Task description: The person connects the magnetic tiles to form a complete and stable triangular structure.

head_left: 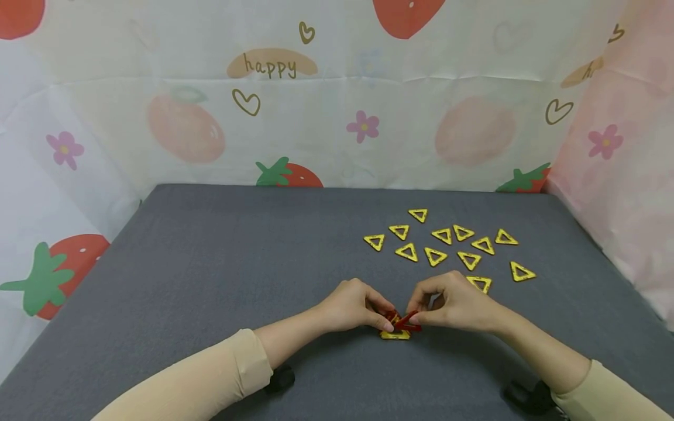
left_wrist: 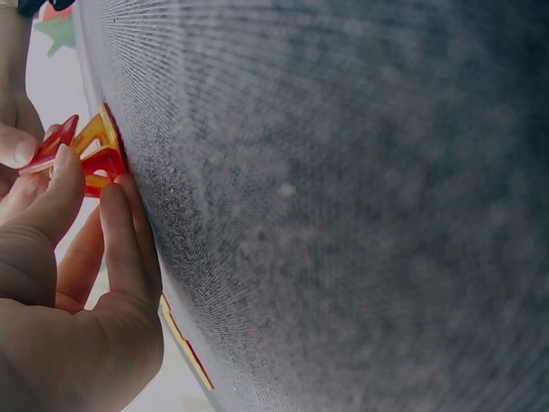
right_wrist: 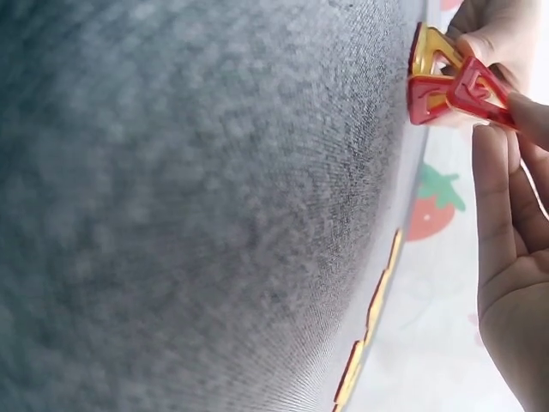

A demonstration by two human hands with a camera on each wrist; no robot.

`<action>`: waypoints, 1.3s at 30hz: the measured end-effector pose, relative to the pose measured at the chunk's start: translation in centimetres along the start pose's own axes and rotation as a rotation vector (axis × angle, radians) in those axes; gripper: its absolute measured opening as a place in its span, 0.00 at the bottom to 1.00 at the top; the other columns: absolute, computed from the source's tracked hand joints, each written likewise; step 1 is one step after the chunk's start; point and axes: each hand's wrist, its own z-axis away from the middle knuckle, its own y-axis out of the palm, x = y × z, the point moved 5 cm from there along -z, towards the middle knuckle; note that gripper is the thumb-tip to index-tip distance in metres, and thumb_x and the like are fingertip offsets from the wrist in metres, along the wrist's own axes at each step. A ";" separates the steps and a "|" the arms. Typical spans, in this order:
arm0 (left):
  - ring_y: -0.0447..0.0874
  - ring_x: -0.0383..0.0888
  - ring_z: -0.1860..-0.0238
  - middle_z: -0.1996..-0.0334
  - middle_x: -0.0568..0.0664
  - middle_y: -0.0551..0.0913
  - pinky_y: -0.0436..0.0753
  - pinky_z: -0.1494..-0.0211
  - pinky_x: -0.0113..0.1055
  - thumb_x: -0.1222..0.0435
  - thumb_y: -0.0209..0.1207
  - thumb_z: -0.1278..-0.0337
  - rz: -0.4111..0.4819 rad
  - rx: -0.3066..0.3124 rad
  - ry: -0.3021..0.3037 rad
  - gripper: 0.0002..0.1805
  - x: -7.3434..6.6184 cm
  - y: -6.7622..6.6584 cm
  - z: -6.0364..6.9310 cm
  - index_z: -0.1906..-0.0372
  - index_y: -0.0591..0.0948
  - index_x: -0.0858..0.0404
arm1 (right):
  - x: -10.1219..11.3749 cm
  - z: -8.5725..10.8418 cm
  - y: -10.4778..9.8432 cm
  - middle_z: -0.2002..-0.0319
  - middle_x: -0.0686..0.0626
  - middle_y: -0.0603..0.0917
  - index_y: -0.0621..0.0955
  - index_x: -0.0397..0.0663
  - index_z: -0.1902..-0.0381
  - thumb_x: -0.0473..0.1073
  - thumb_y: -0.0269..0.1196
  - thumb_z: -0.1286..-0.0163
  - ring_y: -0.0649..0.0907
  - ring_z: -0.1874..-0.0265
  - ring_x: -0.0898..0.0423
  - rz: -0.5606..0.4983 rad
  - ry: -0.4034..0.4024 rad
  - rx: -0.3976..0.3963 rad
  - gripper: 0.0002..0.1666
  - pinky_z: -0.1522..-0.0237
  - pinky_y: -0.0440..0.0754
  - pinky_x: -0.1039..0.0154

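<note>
Near the front of the grey table my two hands meet over a small cluster of red and yellow hollow triangle tiles. One yellow triangle tile (head_left: 395, 335) lies flat at the bottom, with other tiles standing tilted on it. With thumb and fingertips my left hand (head_left: 350, 307) grips the cluster from its left side. My right hand (head_left: 458, 301) pinches a red triangle tile (right_wrist: 479, 90) by one corner, tilted against the cluster's right side. In the left wrist view, the thumb and fingers (left_wrist: 124, 240) of my left hand partly cover the cluster's tiles (left_wrist: 105, 163).
Several loose yellow triangle tiles (head_left: 434, 256) lie flat behind and to the right of my hands. One yellow tile (head_left: 479, 284) sits just behind the right hand. A printed cloth (head_left: 326, 128) hangs along the table's back and sides.
</note>
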 end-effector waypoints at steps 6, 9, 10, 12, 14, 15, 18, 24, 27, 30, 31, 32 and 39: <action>0.85 0.33 0.69 0.63 0.50 0.92 0.78 0.70 0.24 0.60 0.73 0.52 -0.010 -0.001 0.015 0.17 0.0 0.0 0.0 0.54 0.89 0.61 | -0.3 -0.1 0.2 0.70 0.53 0.87 0.86 0.57 0.66 0.49 0.70 0.36 0.83 0.72 0.65 -0.004 0.054 0.017 0.05 0.69 0.86 0.64; 0.85 0.33 0.69 0.63 0.50 0.92 0.78 0.70 0.24 0.60 0.73 0.52 -0.009 -0.002 0.013 0.17 -0.1 0.0 0.0 0.54 0.89 0.60 | -0.3 -0.1 0.3 0.70 0.53 0.87 0.86 0.57 0.66 0.49 0.70 0.36 0.83 0.72 0.65 -0.005 0.060 0.018 0.05 0.69 0.86 0.63; 0.85 0.33 0.69 0.63 0.50 0.92 0.78 0.70 0.24 0.60 0.73 0.52 -0.008 -0.002 0.013 0.17 -0.1 0.0 0.0 0.54 0.89 0.60 | -0.3 -0.1 0.3 0.70 0.53 0.87 0.86 0.57 0.67 0.48 0.70 0.36 0.83 0.73 0.65 -0.006 0.058 0.020 0.04 0.69 0.86 0.63; 0.86 0.33 0.69 0.63 0.50 0.92 0.78 0.70 0.25 0.60 0.73 0.52 -0.006 -0.003 0.012 0.17 -0.1 0.0 0.0 0.55 0.89 0.60 | -0.2 -0.1 0.3 0.71 0.53 0.87 0.86 0.56 0.67 0.47 0.70 0.37 0.83 0.73 0.65 -0.009 0.051 0.026 0.04 0.69 0.86 0.63; 0.86 0.33 0.69 0.64 0.50 0.92 0.78 0.70 0.25 0.60 0.73 0.52 -0.003 -0.004 0.011 0.17 -0.1 0.0 0.0 0.55 0.89 0.60 | 0.0 -0.1 0.4 0.72 0.53 0.87 0.86 0.56 0.67 0.46 0.71 0.37 0.84 0.73 0.65 -0.011 0.038 0.032 0.03 0.70 0.86 0.63; 0.86 0.34 0.69 0.64 0.50 0.92 0.78 0.70 0.25 0.61 0.73 0.52 -0.003 -0.005 0.011 0.17 -0.1 0.0 0.0 0.55 0.89 0.60 | 0.1 -0.1 0.4 0.72 0.53 0.87 0.86 0.56 0.67 0.45 0.71 0.37 0.84 0.73 0.65 -0.010 0.033 0.034 0.03 0.70 0.86 0.63; 0.86 0.33 0.69 0.64 0.50 0.92 0.78 0.70 0.25 0.61 0.73 0.52 -0.003 -0.006 0.011 0.17 -0.1 0.0 -0.1 0.55 0.89 0.60 | 0.3 -0.2 0.6 0.72 0.53 0.88 0.86 0.55 0.68 0.44 0.71 0.38 0.84 0.73 0.66 -0.004 0.014 0.040 0.03 0.70 0.86 0.63; 0.84 0.30 0.70 0.64 0.49 0.92 0.77 0.71 0.24 0.60 0.73 0.52 -0.011 -0.006 0.007 0.16 -0.1 0.0 -0.1 0.56 0.90 0.59 | 0.6 -0.5 1.3 0.73 0.55 0.88 0.86 0.56 0.68 0.45 0.72 0.39 0.83 0.73 0.68 0.025 -0.017 0.060 0.04 0.69 0.86 0.65; 0.83 0.30 0.70 0.64 0.49 0.92 0.77 0.71 0.24 0.60 0.73 0.52 -0.006 -0.007 0.004 0.16 0.0 -0.1 0.0 0.56 0.90 0.59 | 0.8 -0.7 1.6 0.74 0.57 0.87 0.85 0.56 0.69 0.44 0.72 0.39 0.83 0.74 0.69 0.051 -0.018 0.057 0.04 0.70 0.85 0.66; 0.83 0.30 0.70 0.64 0.50 0.92 0.77 0.70 0.23 0.60 0.74 0.53 -0.003 -0.005 0.004 0.16 0.0 -0.1 0.0 0.56 0.90 0.59 | 1.0 -0.8 1.8 0.75 0.58 0.87 0.85 0.57 0.70 0.43 0.72 0.39 0.83 0.75 0.70 0.065 -0.017 0.052 0.04 0.71 0.85 0.66; 0.84 0.30 0.70 0.63 0.50 0.92 0.77 0.70 0.24 0.60 0.74 0.53 -0.002 -0.004 0.002 0.16 0.0 -0.1 0.0 0.56 0.89 0.59 | 1.0 -0.8 1.9 0.75 0.58 0.87 0.85 0.57 0.70 0.43 0.72 0.39 0.83 0.75 0.70 0.068 -0.017 0.051 0.04 0.72 0.85 0.66; 0.84 0.30 0.70 0.63 0.50 0.92 0.77 0.70 0.24 0.60 0.74 0.53 -0.002 -0.003 0.003 0.16 0.0 -0.1 0.0 0.55 0.89 0.59 | 1.1 -0.8 1.9 0.75 0.58 0.87 0.85 0.58 0.70 0.43 0.72 0.40 0.83 0.75 0.69 0.069 -0.018 0.049 0.04 0.72 0.84 0.66; 0.84 0.31 0.71 0.64 0.50 0.92 0.76 0.71 0.24 0.61 0.74 0.53 -0.006 -0.003 0.002 0.16 0.0 -0.1 0.0 0.56 0.89 0.59 | 1.2 -0.9 1.9 0.75 0.59 0.87 0.85 0.61 0.71 0.47 0.73 0.41 0.83 0.75 0.69 0.084 -0.024 0.027 0.05 0.71 0.84 0.66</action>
